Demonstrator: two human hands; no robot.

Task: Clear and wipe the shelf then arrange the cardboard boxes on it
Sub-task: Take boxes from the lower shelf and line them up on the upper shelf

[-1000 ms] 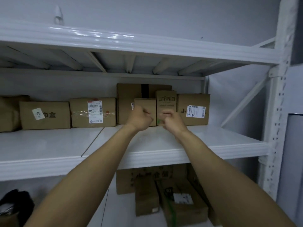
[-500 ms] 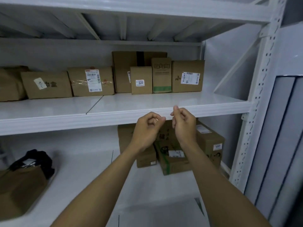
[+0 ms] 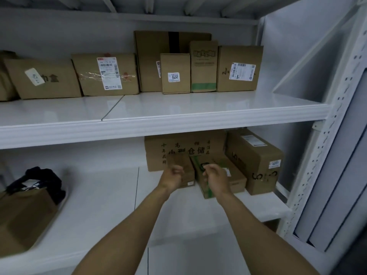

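Observation:
Several cardboard boxes stand in a row at the back of the upper white shelf [image 3: 178,124], among them a small box labelled 6232 [image 3: 174,73] and a tall box with a green band [image 3: 203,66]. On the lower shelf [image 3: 103,205] lie more boxes: a large printed one [image 3: 184,147], a small plain one [image 3: 181,165], a green-printed one [image 3: 220,175] and a big one at the right [image 3: 256,161]. My left hand [image 3: 171,178] and right hand [image 3: 216,178] hover in front of the small and green-printed boxes, fingers loosely curled, holding nothing.
A brown paper bag [image 3: 21,215] with dark fabric [image 3: 42,179] on top sits at the lower shelf's left. The white rack upright [image 3: 325,155] with punched holes stands at the right, with grey panels [image 3: 341,185] beyond it.
Both hands dropped from the upper shelf's boxes down to the lower shelf's boxes, and my view tilted downward. Fingers went from fists to loosely curled.

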